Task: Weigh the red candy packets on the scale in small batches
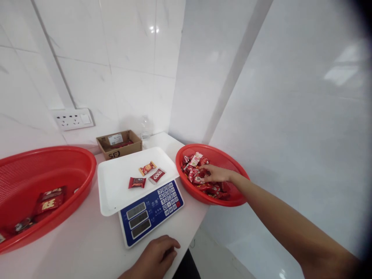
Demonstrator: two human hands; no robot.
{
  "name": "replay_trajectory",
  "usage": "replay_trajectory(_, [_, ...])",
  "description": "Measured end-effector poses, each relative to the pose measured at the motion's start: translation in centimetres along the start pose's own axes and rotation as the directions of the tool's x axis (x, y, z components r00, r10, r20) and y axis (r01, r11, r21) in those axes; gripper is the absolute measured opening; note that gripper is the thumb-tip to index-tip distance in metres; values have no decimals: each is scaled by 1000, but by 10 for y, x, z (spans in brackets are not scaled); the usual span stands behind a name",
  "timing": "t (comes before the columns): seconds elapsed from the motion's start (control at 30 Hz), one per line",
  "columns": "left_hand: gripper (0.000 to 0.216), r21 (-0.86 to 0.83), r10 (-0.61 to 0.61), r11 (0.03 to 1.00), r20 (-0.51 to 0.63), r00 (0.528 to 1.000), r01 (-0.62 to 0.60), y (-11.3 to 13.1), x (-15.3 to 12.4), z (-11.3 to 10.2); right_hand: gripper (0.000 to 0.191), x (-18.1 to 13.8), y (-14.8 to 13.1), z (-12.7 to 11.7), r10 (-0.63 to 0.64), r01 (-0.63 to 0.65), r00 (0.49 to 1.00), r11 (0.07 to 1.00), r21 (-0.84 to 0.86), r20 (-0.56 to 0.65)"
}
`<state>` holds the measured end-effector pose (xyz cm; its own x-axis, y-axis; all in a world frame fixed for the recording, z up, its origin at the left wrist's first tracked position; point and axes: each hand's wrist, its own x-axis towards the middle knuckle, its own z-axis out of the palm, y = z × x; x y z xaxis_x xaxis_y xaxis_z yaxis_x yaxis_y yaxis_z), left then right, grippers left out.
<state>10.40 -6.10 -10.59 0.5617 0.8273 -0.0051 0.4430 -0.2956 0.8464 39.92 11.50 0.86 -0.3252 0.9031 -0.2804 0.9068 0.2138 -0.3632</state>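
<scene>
Countertop (87, 240), white and set into a tiled corner, seen from above by a head-worn camera; at its middle stands an electronic scale (151, 211) with a blue keypad panel and a white weighing tray (116, 186), and everything else is placed relative to that scale. On the tray lie three wrapped candies: one orange-red (147, 168), one red and white (157, 175), one dark red (137, 182), close together but not stacked; to the right of the scale sits a round red basket (215, 155) holding a heap of wrapped candies (200, 174), mostly red; the right hand (216, 173) reaches into this basket from the right, palm down, fingers extended and lying close together on the heap, fingertips touching wrappers; whether any candy is pinched cannot be told. In front of the scale, at the counter's near edge, the left hand (158, 255) rests palm down on the bare surface, fingers loosely curled and close together, holding nothing, just short of the scale's display. To the left of the scale sits a large red oval basket (72, 166) with a few red packets (49, 199) in its bottom; behind the scale stands a small open cardboard box (119, 144), a clear plastic bottle (145, 130) beside it; on the wall behind and to the left is a white power socket (72, 119).
</scene>
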Motion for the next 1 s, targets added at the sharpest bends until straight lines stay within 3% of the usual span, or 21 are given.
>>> replay_trajectory(0.1, [22, 3, 2, 1000, 5, 1000, -2, 0, 0, 0, 83, -9, -8, 13, -50, 52, 997, 998, -34, 61])
replay_trajectory(0.27, [22, 1, 0, 1000, 4, 1000, 0, 0, -1, -1, 56, -11, -18, 29, -148, 146, 989, 986, -80, -25])
replay_trajectory(0.53, [23, 22, -17, 1000, 7, 1000, 17, 1, 0, -1, 33, -13, -6, -8, -31, 42, 988, 997, 70, -149])
replay_trajectory(0.8, [24, 36, 9, 999, 7, 1000, -10, -2, 0, 1, 36, -13, 3, -30, 38, 16, 948, 986, 167, -315])
replay_trajectory(1.0, [26, 30, -4, 1000, 9, 1000, 3, 2, -1, -1, 34, -6, -33, -37, -10, 114, 906, 968, 223, -422])
